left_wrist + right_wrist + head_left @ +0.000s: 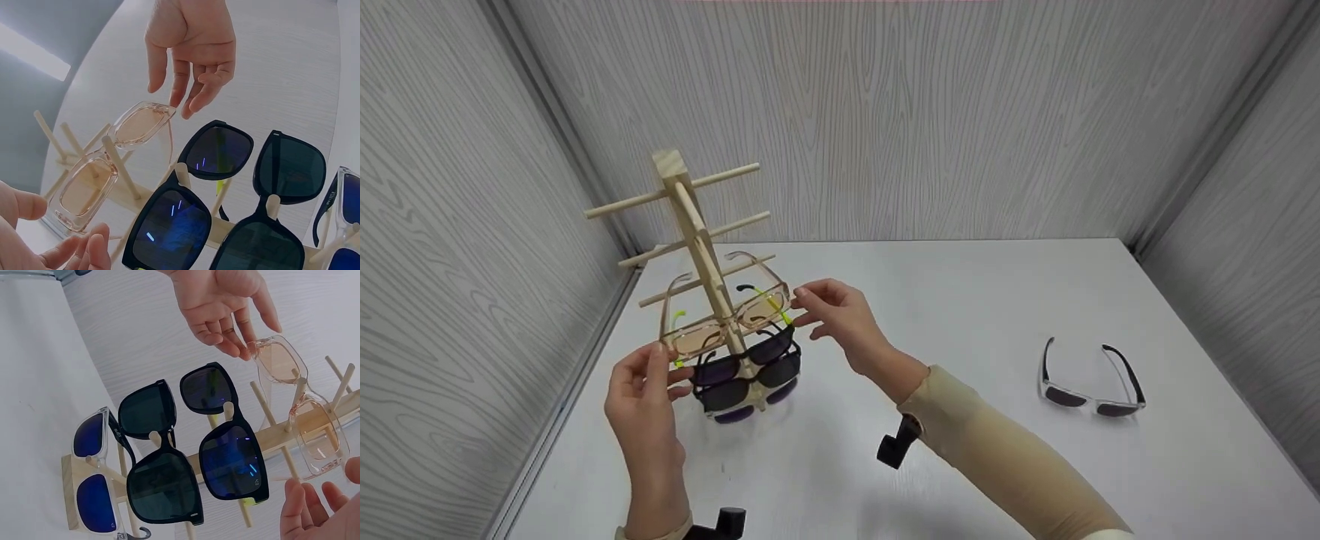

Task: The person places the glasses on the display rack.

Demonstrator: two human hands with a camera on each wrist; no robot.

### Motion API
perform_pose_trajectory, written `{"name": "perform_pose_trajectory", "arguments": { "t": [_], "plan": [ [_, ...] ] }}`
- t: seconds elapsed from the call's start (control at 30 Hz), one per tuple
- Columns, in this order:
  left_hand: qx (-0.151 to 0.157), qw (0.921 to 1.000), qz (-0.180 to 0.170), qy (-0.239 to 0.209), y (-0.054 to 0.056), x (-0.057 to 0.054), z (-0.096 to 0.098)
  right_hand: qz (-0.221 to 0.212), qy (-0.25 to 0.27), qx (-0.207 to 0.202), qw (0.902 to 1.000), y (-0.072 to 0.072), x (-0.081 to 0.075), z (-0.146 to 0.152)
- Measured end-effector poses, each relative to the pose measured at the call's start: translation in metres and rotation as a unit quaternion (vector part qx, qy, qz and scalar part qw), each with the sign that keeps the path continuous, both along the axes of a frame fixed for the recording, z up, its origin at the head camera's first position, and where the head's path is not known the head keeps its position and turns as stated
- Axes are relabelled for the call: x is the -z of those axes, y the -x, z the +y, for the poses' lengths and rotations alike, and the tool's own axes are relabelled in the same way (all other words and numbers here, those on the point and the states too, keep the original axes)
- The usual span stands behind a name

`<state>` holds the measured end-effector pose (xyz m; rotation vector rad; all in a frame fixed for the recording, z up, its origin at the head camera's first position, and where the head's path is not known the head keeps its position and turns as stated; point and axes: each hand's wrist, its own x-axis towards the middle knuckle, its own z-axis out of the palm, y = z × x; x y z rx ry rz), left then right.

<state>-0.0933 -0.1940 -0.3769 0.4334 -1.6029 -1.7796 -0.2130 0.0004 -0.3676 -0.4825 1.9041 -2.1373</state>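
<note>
A pair of glasses with clear peach frames and pale tinted lenses (699, 339) sits across the wooden display rack (695, 221), temples pointing back. My left hand (645, 382) is at the left end of these glasses, thumb and fingertips spread around the corner without a tight pinch. At the opposite end is my right hand (844, 321), its fingers loosely extended at the hinge corner. In the right wrist view the peach lens (279, 364) shows between the two hands. Just below hang black sunglasses with neon-green temples (771, 346).
Lower on the rack are another black pair (780, 370) and a clear-framed pair with blue-violet lenses (733, 414). Bare wooden pegs (727, 174) stick out above the peach glasses. Clear-fronted sunglasses with dark temples (1065, 396) lie on the white table at right. Wood-grain panels (885, 120) enclose the table.
</note>
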Motion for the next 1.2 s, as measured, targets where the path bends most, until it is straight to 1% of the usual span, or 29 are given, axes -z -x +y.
{"name": "perform_pose_trajectory", "arguments": {
  "t": [0.23, 0.33, 0.53, 0.6, 0.77, 0.83, 0.93, 1.03, 1.2],
  "plan": [
    [-0.015, 0.9998, -0.013, -0.001, -0.005, 0.004, 0.002, -0.008, 0.011, 0.013, 0.9998, 0.0, 0.013, 0.008],
    [-0.021, 0.9996, -0.02, 0.007, -0.008, 0.006, 0.005, -0.011, 0.014, 0.015, 0.9997, -0.003, 0.019, 0.011],
    [-0.028, 0.999, -0.03, 0.015, -0.014, 0.009, 0.011, -0.019, 0.006, 0.015, 0.9997, -0.008, 0.031, 0.018],
    [-0.03, 0.9984, -0.039, 0.026, -0.016, 0.011, 0.014, -0.021, 0.0, 0.018, 0.9996, -0.009, 0.035, 0.021],
    [-0.038, 0.9943, -0.074, 0.067, -0.02, 0.013, 0.02, -0.017, -0.003, 0.022, 0.9996, -0.014, 0.042, 0.027],
    [-0.034, 0.9932, -0.084, 0.074, -0.021, 0.014, 0.023, -0.014, -0.002, 0.024, 0.9996, -0.016, 0.045, 0.031],
    [-0.021, 0.9934, -0.087, 0.071, -0.023, 0.017, 0.027, -0.015, -0.001, 0.028, 0.9995, -0.019, 0.049, 0.036],
    [-0.001, 0.9941, -0.086, 0.066, -0.024, 0.02, 0.032, -0.015, -0.002, 0.032, 0.9994, -0.021, 0.054, 0.042],
    [0.037, 0.9923, -0.092, 0.075, -0.024, 0.022, 0.039, -0.012, 0.001, 0.033, 0.9994, -0.025, 0.061, 0.051]
  ]
}}
